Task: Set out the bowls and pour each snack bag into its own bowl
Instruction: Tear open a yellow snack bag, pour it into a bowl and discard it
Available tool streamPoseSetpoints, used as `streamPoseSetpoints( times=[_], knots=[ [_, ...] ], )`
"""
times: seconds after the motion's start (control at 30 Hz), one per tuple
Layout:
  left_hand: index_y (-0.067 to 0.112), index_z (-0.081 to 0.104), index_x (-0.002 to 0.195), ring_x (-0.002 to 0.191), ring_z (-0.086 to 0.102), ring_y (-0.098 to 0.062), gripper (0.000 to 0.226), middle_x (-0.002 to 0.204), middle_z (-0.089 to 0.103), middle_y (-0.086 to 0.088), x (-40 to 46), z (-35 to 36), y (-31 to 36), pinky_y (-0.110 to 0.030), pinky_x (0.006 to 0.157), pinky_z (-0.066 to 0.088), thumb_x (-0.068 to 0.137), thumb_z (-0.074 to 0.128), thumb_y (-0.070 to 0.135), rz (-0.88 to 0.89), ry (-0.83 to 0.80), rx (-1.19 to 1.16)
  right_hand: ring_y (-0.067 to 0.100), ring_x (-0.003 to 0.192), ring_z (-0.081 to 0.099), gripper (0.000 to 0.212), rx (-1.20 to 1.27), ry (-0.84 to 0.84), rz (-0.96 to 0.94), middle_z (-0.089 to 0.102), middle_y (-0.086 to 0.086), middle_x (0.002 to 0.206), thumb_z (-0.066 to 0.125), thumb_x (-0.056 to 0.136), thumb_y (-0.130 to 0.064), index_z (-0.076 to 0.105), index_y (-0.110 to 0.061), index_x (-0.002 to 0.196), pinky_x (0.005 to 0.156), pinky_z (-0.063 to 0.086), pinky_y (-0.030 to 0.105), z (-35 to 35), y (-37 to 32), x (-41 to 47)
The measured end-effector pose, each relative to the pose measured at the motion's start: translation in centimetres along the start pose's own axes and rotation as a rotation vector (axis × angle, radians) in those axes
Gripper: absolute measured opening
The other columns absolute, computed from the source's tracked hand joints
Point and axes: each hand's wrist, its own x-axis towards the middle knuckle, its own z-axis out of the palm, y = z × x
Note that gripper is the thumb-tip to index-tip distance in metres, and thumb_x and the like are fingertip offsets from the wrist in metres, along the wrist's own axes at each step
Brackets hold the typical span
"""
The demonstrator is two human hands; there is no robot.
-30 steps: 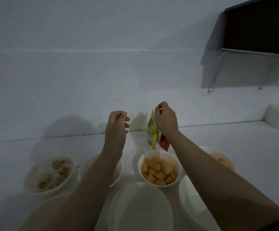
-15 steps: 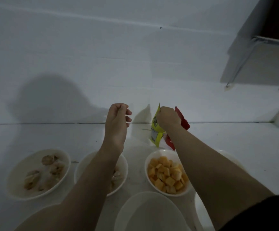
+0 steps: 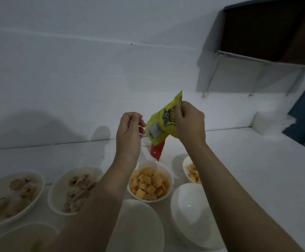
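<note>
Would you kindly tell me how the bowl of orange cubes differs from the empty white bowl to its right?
The white bowl of orange cube snacks is filled, while the empty white bowl holds nothing. The filled one sits farther back, under the yellow-green snack bag gripped by the right hand; the empty one lies nearer. Both are round and white.

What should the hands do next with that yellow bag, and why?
Probably the left hand should pinch the yellow snack bag beside the right hand to tear it open. The right hand holds it up alone, the left is curled on nothing, and an empty bowl waits.
</note>
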Motion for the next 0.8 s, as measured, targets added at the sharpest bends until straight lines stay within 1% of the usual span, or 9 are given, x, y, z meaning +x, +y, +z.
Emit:
streamPoseSetpoints(
  times=[0.2, 0.3, 0.37, 0.43, 0.5, 0.6, 0.67, 0.73, 0.8],
  knots=[
    [0.019, 0.056, 0.085, 0.062, 0.05, -0.009, 0.024, 0.076, 0.058, 0.0, -4.1, 6.5, -1.1, -0.02, 0.055, 0.042, 0.103, 0.04, 0.017, -0.026, -0.118, -0.04, 0.01, 0.051, 0.026, 0.041, 0.077, 0.142, 0.085, 0.032, -0.002, 0.056, 0.046, 0.1, -0.026, 0.034, -0.009, 0.066, 0.047, 0.022, 0.025, -9.5, 3.4, -2.7],
    [0.019, 0.057, 0.085, 0.061, 0.049, -0.01, 0.024, 0.077, 0.059, 0.001, -5.9, 10.6, -1.8, -0.021, 0.058, 0.04, 0.102, 0.042, 0.015, -0.031, -0.176, -0.028, 0.011, 0.055, 0.032, 0.043, 0.109, 0.174, 0.13, 0.04, 0.013, 0.06, 0.046, 0.101, -0.029, 0.04, 0.001, 0.071, 0.05, 0.027, 0.031, -13.7, 5.6, -3.4],
    [0.017, 0.057, 0.084, 0.061, 0.049, -0.009, 0.023, 0.073, 0.058, 0.005, -7.3, 13.7, -2.1, -0.02, 0.059, 0.041, 0.102, 0.042, 0.014, -0.035, -0.218, -0.033, 0.014, 0.058, 0.038, 0.043, 0.112, 0.174, 0.154, 0.052, 0.023, 0.071, 0.046, 0.101, -0.03, 0.047, 0.005, 0.077, 0.052, 0.031, 0.032, -16.5, 6.9, -3.6],
    [0.016, 0.056, 0.084, 0.064, 0.049, -0.01, 0.022, 0.073, 0.058, 0.005, -8.9, 16.6, -2.2, -0.02, 0.06, 0.041, 0.101, 0.042, 0.014, -0.045, -0.274, -0.038, 0.02, 0.063, 0.047, 0.043, 0.132, 0.163, 0.188, 0.058, 0.025, 0.08, 0.046, 0.101, -0.032, 0.052, 0.005, 0.082, 0.054, 0.039, 0.035, -19.1, 8.5, -3.7],
    [0.013, 0.057, 0.084, 0.068, 0.048, -0.012, 0.021, 0.076, 0.056, 0.0, -10.6, 19.6, -2.4, -0.021, 0.061, 0.041, 0.101, 0.043, 0.014, -0.046, -0.336, -0.035, 0.031, 0.075, 0.06, 0.041, 0.162, 0.144, 0.239, 0.063, 0.023, 0.086, 0.046, 0.101, -0.034, 0.057, 0.004, 0.087, 0.065, 0.052, 0.044, -21.6, 10.3, -3.8],
    [0.013, 0.058, 0.08, 0.069, 0.048, -0.012, 0.021, 0.074, 0.056, 0.002, -13.0, 24.0, -3.1, -0.024, 0.064, 0.041, 0.098, 0.047, 0.015, -0.062, -0.427, 0.003, 0.037, 0.091, 0.064, 0.039, 0.197, 0.092, 0.34, 0.067, 0.022, 0.095, 0.048, 0.1, -0.032, 0.061, 0.004, 0.096, 0.079, 0.056, 0.053, -24.9, 13.1, -4.2],
    [0.015, 0.06, 0.08, 0.068, 0.049, -0.01, 0.021, 0.072, 0.056, 0.005, -14.7, 26.6, -4.0, -0.025, 0.065, 0.04, 0.097, 0.049, 0.016, -0.084, -0.469, 0.035, 0.037, 0.095, 0.064, 0.037, 0.221, 0.052, 0.435, 0.068, 0.021, 0.099, 0.05, 0.099, -0.03, 0.062, 0.004, 0.1, 0.084, 0.055, 0.055, -26.9, 15.1, -4.7],
    [0.014, 0.06, 0.08, 0.069, 0.05, -0.009, 0.019, 0.073, 0.056, 0.007, -16.1, 28.7, -5.2, -0.024, 0.065, 0.04, 0.096, 0.049, 0.016, -0.113, -0.482, 0.082, 0.035, 0.095, 0.067, 0.032, 0.254, -0.009, 0.518, 0.072, 0.016, 0.096, 0.051, 0.098, -0.03, 0.066, -0.002, 0.097, 0.083, 0.057, 0.052, -28.2, 17.3, -5.2],
    [0.013, 0.061, 0.081, 0.071, 0.051, -0.01, 0.019, 0.074, 0.058, 0.006, -17.6, 30.4, -6.4, -0.025, 0.065, 0.041, 0.095, 0.049, 0.015, -0.144, -0.5, 0.126, 0.036, 0.092, 0.069, 0.029, 0.259, -0.081, 0.577, 0.074, 0.013, 0.094, 0.052, 0.098, -0.03, 0.069, -0.006, 0.094, 0.073, 0.058, 0.046, -29.3, 19.6, -5.7]
  ],
)
